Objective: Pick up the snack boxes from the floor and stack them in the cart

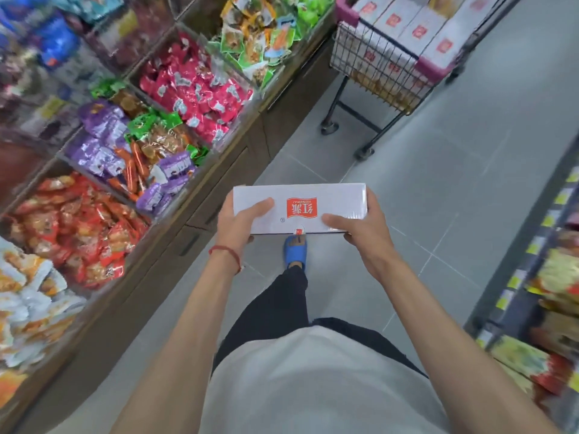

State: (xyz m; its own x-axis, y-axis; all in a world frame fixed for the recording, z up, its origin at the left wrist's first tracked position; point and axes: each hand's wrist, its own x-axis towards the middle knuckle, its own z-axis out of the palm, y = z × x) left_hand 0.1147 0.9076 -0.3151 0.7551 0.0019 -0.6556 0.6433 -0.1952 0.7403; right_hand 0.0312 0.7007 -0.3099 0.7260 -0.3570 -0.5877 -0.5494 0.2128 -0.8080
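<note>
Now left hand (pixel 242 222) and right hand (pixel 365 231) grip white snack box (pixel 313 203) at its ends, thumbs on top; cart (pixel 388 57), box-stacked, at one o'clock.

On my left I see a long wooden display counter (pixel 219 180) topped with clear bins: green packets (pixel 253 36) farthest off, then pink packets (pixel 194 89), purple packets (pixel 103 142), red-orange packets (pixel 78 223) and pale packets (pixel 28 296) nearest me. Grey floor tiles (pixel 454 198) run down the aisle. On my right stands a shelf (pixel 499 283) with yellow price tags (pixel 532 247) along its edges. Below the camera I make out a blue slipper (pixel 295 250), black trousers (pixel 275 305) and a light shirt (pixel 313 386).
</note>
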